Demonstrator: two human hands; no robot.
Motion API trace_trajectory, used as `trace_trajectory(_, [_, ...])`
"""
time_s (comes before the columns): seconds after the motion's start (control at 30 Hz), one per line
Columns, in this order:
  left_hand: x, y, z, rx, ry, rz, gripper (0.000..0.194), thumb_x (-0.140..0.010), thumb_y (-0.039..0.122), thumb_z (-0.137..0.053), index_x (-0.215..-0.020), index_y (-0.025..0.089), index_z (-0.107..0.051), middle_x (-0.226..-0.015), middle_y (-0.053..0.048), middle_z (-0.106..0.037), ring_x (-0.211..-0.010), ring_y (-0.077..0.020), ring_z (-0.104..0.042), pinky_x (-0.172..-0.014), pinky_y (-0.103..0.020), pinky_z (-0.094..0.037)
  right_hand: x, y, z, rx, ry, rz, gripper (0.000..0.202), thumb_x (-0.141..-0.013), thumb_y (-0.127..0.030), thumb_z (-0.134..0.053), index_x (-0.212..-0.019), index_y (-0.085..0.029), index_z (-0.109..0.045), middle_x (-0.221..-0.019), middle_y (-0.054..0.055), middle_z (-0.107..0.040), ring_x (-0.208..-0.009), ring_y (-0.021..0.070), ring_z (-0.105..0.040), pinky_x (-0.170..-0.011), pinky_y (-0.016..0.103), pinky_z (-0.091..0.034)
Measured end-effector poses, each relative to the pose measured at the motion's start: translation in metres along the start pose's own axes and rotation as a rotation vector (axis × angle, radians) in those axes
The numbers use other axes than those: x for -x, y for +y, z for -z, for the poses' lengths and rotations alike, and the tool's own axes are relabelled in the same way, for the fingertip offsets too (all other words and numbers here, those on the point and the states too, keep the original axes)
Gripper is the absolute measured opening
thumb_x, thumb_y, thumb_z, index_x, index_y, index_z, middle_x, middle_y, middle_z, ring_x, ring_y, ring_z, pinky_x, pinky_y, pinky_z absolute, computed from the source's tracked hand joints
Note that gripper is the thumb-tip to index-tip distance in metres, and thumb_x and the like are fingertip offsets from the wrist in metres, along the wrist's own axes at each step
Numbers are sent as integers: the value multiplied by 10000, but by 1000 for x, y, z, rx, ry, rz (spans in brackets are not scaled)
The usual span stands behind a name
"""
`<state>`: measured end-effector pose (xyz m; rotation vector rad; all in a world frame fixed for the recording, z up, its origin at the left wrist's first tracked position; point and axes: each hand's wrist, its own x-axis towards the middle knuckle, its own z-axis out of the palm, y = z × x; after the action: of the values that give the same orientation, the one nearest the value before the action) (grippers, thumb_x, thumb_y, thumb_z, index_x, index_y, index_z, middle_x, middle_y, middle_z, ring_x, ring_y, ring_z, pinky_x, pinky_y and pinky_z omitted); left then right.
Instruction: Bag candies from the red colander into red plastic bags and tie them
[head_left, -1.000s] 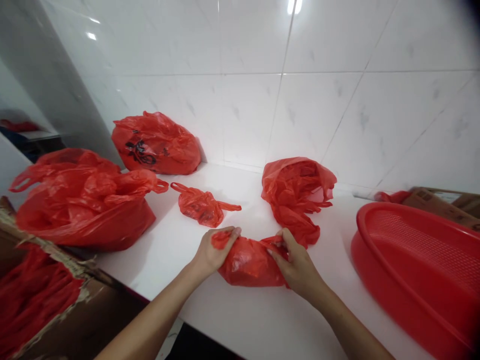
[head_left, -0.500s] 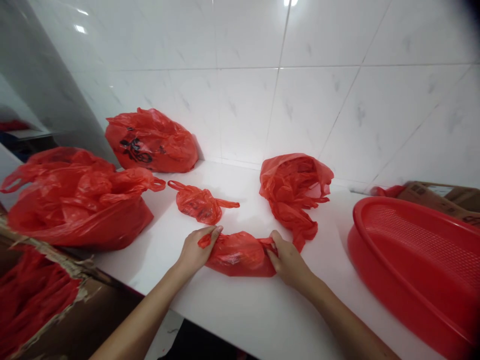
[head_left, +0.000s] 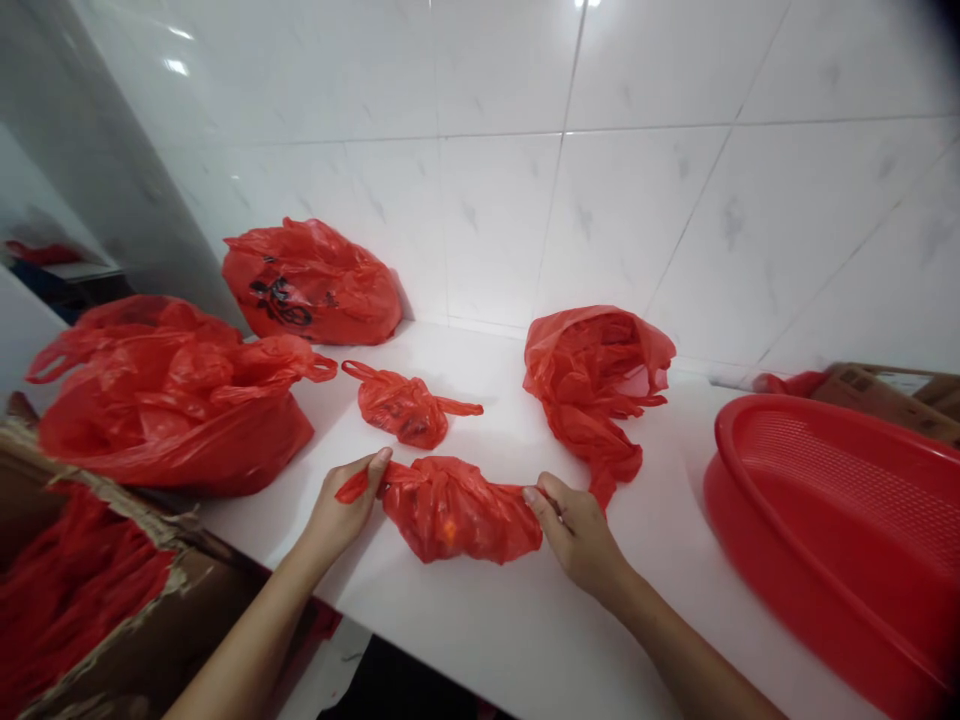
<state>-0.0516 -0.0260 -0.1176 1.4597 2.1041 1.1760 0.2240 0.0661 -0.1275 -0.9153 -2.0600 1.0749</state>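
A filled red plastic bag is stretched between my hands over the front of the white table, its top gathered in folds. My left hand pinches one handle, and the loose end sticks out past the thumb. The other handle is pinched in my right hand. What the bag holds is hidden, apart from a small orange patch showing through. Just behind it lies a smaller tied red bag with two handle ends sticking out. A crumpled bundle of red bags sits behind my right hand.
At left stand a big open red bag stuffed with bags and a printed red bag against the tiled wall. A torn cardboard box holds red material at lower left. A red plastic basket takes up the table's right side.
My hands have moved apart, the left one outward to the left. The bag's handles are pulled taut and its top has bunched into folds.
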Motion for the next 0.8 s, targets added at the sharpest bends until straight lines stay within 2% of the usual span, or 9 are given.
trace_trajectory(0.13, [-6, 10, 5, 26, 37, 16, 437, -915, 531, -456, -631, 208, -537, -616, 12, -590, -634, -173, -546, -652, -279, -411, -2, 1, 7, -174, 54, -64, 425, -947, -511, -436, -668, -229, -284, -631, -34, -322, -607, 136, -489, -620, 264, -454])
trace_trajectory(0.2, [-8, 27, 10, 68, 171, -33, 329, -871, 510, -555, -784, 202, -631, -762, -10, -675, -746, -194, -609, -727, -287, -452, -2, 0, 8, -254, 50, -88, 421, -934, -541, -447, -677, -229, -330, -667, -16, -396, -740, 177, -590, -705, 296, -506])
trace_trajectory(0.3, [-6, 57, 12, 48, 391, -264, 303, -826, 424, -658, -1046, 217, -654, -1060, -54, -708, -981, -224, -637, -907, -326, -457, 1, -4, 6, -229, 13, -73, 421, -933, -549, -446, -674, -226, -366, -676, -1, -486, -801, 200, -614, -734, 317, -517])
trace_trajectory(0.37, [-4, 73, 8, -56, 250, -454, 346, -787, 386, -709, -1104, 253, -664, -1180, -59, -686, -1122, -253, -601, -1001, -365, -413, 3, -8, 4, -236, 7, -58, 417, -938, -550, -442, -682, -225, -397, -685, 3, -522, -810, 198, -614, -752, 323, -519])
trace_trajectory(0.43, [-2, 81, 2, -142, -117, -544, 297, -766, 373, -726, -1051, 289, -707, -1165, -43, -703, -1115, -268, -610, -987, -377, -421, 4, -12, 5, -312, 23, -65, 409, -939, -559, -438, -704, -224, -432, -722, 10, -564, -830, 195, -627, -789, 330, -523])
trace_trajectory(0.47, [-2, 83, 0, -163, -285, -536, 233, -779, 377, -710, -997, 297, -728, -1104, -35, -723, -1046, -262, -637, -938, -367, -446, 4, -13, 6, -356, 36, -76, 408, -939, -565, -435, -715, -223, -444, -749, 16, -588, -847, 196, -638, -811, 334, -524])
trace_trajectory(0.53, [-3, 82, 1, -166, -473, -450, 165, -835, 402, -641, -902, 291, -743, -957, -26, -744, -868, -229, -662, -811, -329, -476, 3, -14, 9, -416, 56, -99, 412, -934, -579, -437, -727, -222, -448, -788, 23, -621, -887, 204, -659, -842, 341, -524])
trace_trajectory(0.67, [-6, 78, 15, -84, -440, -268, 274, -896, 460, -529, -880, 241, -694, -808, -14, -692, -710, -189, -607, -662, -279, -457, -1, -11, 11, -468, 109, -144, 355, -903, -583, -496, -883, -229, -506, -880, 39, -670, -890, 210, -679, -784, 337, -544])
trace_trajectory(0.8, [-7, 75, 32, -116, -357, -260, 304, -917, 464, -486, -870, 219, -660, -745, 9, -637, -656, -163, -561, -629, -262, -429, 0, -10, 6, -471, 152, -142, 391, -896, -562, -526, -1115, -241, -481, -1031, 83, -700, -861, 200, -676, -759, 350, -544])
